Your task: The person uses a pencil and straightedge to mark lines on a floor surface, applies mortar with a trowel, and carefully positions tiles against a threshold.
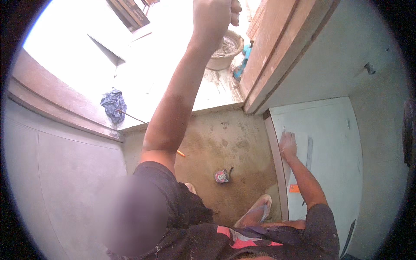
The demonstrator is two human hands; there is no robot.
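My left arm stretches up to the top edge of the head view. There my left hand [214, 17] is curled closed, partly cut off by the frame; anything inside it is hidden. Low on the right, my right hand [287, 146] rests at the left edge of a pale board-like panel [331, 149], fingers bent together. A thin, light tip shows just above them, too small to name. The panel bears a grey streak and an orange rectangular piece [294, 188]. On the floor between my arms lies a tape measure [221, 176], apart from both hands.
An orange pencil-like stick [181, 153] lies beside my left upper arm. Beyond the floor's raised edge stand a bucket [222, 61] with greyish contents and a blue tool [243, 61]. A crumpled blue bag [113, 104] sits left. A wooden frame [284, 47] rises right; my sandalled foot [258, 212] is below.
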